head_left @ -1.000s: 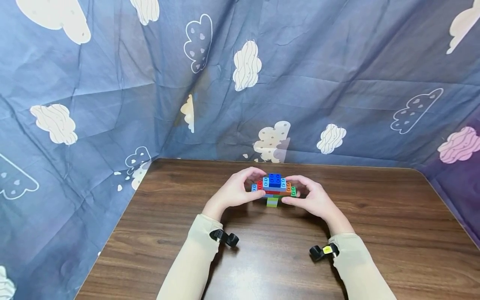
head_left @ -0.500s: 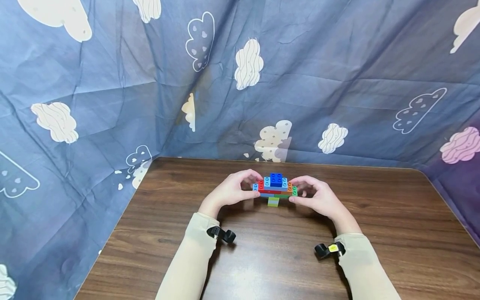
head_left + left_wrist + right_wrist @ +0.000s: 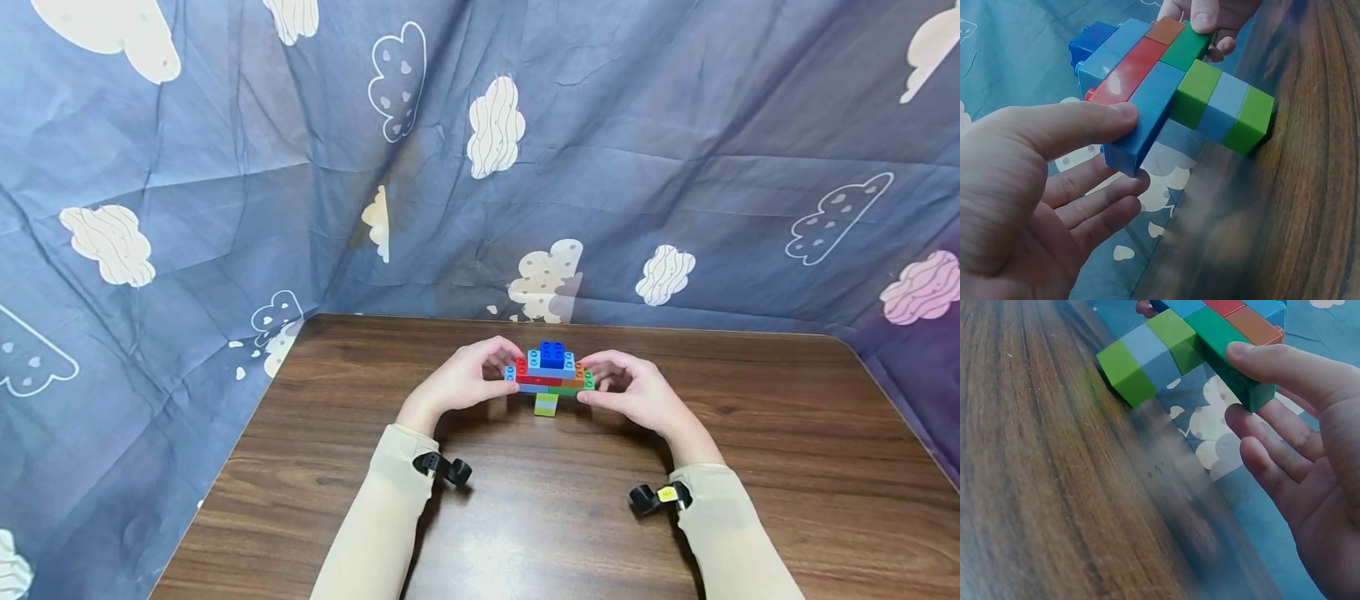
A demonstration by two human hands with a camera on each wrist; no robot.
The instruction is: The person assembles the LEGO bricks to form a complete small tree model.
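Observation:
A tree-shaped toy brick build point(image 3: 538, 382) stands upright near the back of the table, between both hands. Its trunk point(image 3: 1147, 357) stacks lime green and pale blue bricks. Above it come wider layers, stepping in to a dark blue brick point(image 3: 552, 355) on top. My left hand point(image 3: 465, 382) pinches the left end of the lowest wide layer, thumb on the light blue brick point(image 3: 1150, 115) and fingers behind and under it. At the other end my right hand point(image 3: 633, 393) pinches the green brick point(image 3: 1225, 359), thumb in front, fingers behind.
The brown wooden table point(image 3: 540, 500) has its back edge just behind the build. Behind that hangs a blue cloth point(image 3: 600, 192) with cloud prints. Each wrist wears a black camera mount point(image 3: 445, 468).
Both hands have drawn outward from the middle of the build to its two ends. The build stays in nearly the same place, its top sitting slightly higher in view.

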